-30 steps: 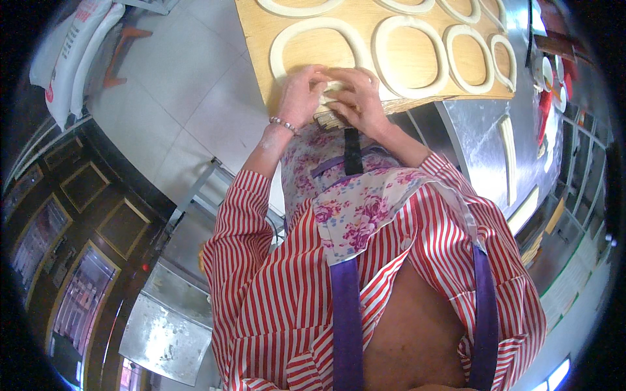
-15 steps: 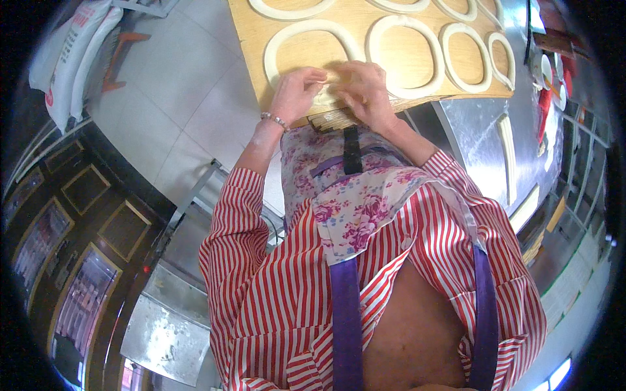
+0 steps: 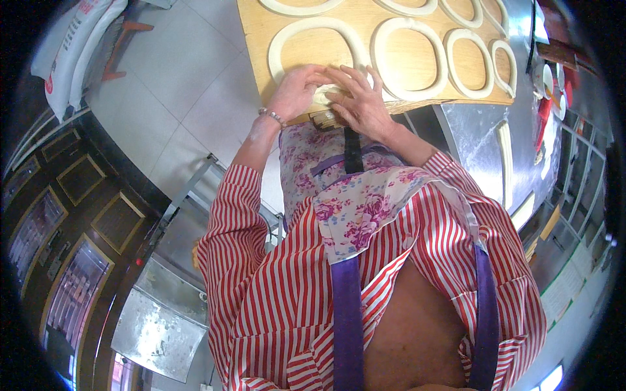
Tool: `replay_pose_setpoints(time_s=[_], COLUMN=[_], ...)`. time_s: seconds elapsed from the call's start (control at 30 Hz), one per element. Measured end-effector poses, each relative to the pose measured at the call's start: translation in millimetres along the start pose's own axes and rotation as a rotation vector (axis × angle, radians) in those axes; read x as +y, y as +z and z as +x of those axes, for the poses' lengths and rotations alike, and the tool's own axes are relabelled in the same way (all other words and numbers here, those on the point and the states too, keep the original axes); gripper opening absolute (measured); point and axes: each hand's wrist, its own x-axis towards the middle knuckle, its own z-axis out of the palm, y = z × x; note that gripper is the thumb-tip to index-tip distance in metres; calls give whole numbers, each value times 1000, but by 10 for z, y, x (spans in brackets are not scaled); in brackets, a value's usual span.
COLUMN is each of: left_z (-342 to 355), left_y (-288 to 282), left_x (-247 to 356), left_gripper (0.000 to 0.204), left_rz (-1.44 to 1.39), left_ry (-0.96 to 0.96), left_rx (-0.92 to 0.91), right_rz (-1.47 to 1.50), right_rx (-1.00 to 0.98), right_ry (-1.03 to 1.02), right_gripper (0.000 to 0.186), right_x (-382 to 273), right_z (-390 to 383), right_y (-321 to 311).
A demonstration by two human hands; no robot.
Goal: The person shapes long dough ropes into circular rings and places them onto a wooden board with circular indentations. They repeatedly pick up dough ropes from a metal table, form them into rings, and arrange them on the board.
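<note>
A pale dough ring lies on a yellow wooden board, its near side bent in toward me and partly hidden by my hands. My left hand, with a beaded bracelet at the wrist, curls its fingers over this near side. Opposite it, my right hand rests at the same stretch of dough with its fingers spread, fingertips close to those of the left. To the right of my right hand lies another dough ring.
Several more rings, among them a narrow dough ring, fill the board. A metal table to the right holds a dough strip. White sacks stand far left. A metal box is at lower left.
The fingers of my right hand have spread out over the dough; before, they were drawn closer together. The board has shifted slightly right in view. My left hand stays at the ring.
</note>
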Motion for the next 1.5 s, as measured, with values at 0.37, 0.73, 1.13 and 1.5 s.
replay_pose_setpoints(time_s=[0.37,0.73,1.13,1.5], left_z=[93,22,-389,-100], left_y=[37,189,399,-142], left_x=[-39,126,-123,-75], left_gripper=[35,41,39,51], left_rz=[-113,31,740,586], left_ry=[19,-46,566,124], left_rx=[17,60,102,696], right_rz=[-27,77,95,-345], right_rx=[-31,86,187,-44], right_ry=[47,102,273,387], right_gripper=[21,25,34,39], right_x=[37,136,475,728], right_z=[63,-122,176,1008], right_y=[-8,-385,-494,-277])
